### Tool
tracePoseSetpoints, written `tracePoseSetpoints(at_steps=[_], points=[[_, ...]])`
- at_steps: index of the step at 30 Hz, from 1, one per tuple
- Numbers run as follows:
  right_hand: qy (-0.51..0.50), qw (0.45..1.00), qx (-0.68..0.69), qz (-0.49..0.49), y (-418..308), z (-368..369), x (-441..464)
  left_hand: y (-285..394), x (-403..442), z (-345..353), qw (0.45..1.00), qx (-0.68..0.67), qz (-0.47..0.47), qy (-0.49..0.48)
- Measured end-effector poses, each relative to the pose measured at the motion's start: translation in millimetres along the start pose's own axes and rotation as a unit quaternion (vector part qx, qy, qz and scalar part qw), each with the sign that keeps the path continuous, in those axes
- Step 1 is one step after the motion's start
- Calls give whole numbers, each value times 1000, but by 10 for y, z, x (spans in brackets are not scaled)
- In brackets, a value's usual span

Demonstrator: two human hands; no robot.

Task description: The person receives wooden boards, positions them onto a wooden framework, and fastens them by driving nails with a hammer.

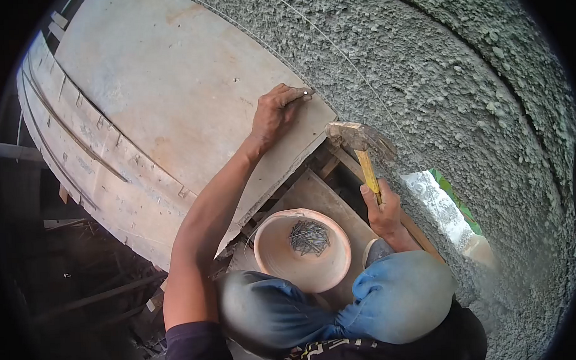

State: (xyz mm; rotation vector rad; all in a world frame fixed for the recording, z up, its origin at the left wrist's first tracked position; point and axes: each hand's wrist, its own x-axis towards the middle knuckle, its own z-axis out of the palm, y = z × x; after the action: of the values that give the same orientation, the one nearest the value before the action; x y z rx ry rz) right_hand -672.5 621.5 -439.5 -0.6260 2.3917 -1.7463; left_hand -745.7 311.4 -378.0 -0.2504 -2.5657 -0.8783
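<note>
- The landmark is the bucket (275, 263), which is pale, round and open at the top, and stands on a board (314, 195) in front of the person.
- Far to the left of the bucket there is a curved pale form (81, 152), with thin strips lying along it.
- Between this form and the rough wall, to the left of the bucket and beyond it, lies a wide smooth panel (164, 76), with some brown stains.
- The left hand (282, 107) is beyond the bucket, on the panel near its edge with the wall. Its fingers are closed in a pinch on a small thing with a pale round end (305, 93); it looks like a nail head, but it is too small to be sure.
- Inside the bucket is a loose heap of nails (309, 237), grey and thin, lying in many directions.
- The knees in blue trousers (393, 297) are bent on the near side of the bucket, and part of a dark shoe (377, 249) shows just to its right.
- The hammer (367, 168) is to the right of the bucket and a little beyond it. Its worn metal head is up, near the corner of the panel.
- The right hand (384, 215), to the right of the bucket, is closed around the yellow handle of the hammer.
- Farther right than the bucket rises the grey rough wall (490, 154), with a bright opening (438, 203) in it.
</note>
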Motion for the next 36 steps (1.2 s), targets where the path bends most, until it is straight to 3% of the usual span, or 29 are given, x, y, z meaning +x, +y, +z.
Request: tracePoseSetpoints(at_steps=[6,9,11,13,15,16,18,19,22,23,25,27,28,30,31,32,35,36], points=[[57,991,-35,-114,-274,57,382,-26,-5,37,999,25,44,4],[57,986,-74,-140,-203,136,590,-58,-12,13,999,27,-6,-28],[-20,988,-151,-29,-217,179,698,-116,-26,45,998,36,35,-22],[-3,989,-146,-25,-306,115,656,-128,-4,32,996,44,76,-17],[17,986,-132,-103,-310,58,613,-87,11,30,996,58,60,-20],[11,986,-133,-96,-285,70,569,-78,-29,55,997,53,52,-24],[76,975,-78,-196,-222,129,591,-88,-16,59,999,15,39,-6],[72,975,-77,-195,-206,161,585,-104,-41,66,999,15,34,-5],[-15,983,-180,-30,-172,200,696,-118,8,37,996,54,67,-8],[-11,983,-181,-34,-182,150,672,-109,-13,42,995,59,74,-12],[35,983,-146,-106,-226,46,643,-141,84,18,994,69,89,-7],[25,980,-165,-104,-385,-32,517,-127,2,39,995,41,86,-15],[60,973,-138,-175,-460,-42,521,-133,28,-15,995,42,85,-10],[105,949,-92,-284,-466,-62,533,-122,93,-213,981,165,66,76],[100,951,-96,-276,-372,-67,495,-127,82,-223,967,221,50,114],[66,966,-68,-241,-307,-58,468,-143,89,-189,970,214,42,110],[98,932,-92,-335,-208,118,659,-221,133,-176,938,322,38,124],[35,968,-153,-198,-99,201,688,-220,131,-180,931,344,35,118]])
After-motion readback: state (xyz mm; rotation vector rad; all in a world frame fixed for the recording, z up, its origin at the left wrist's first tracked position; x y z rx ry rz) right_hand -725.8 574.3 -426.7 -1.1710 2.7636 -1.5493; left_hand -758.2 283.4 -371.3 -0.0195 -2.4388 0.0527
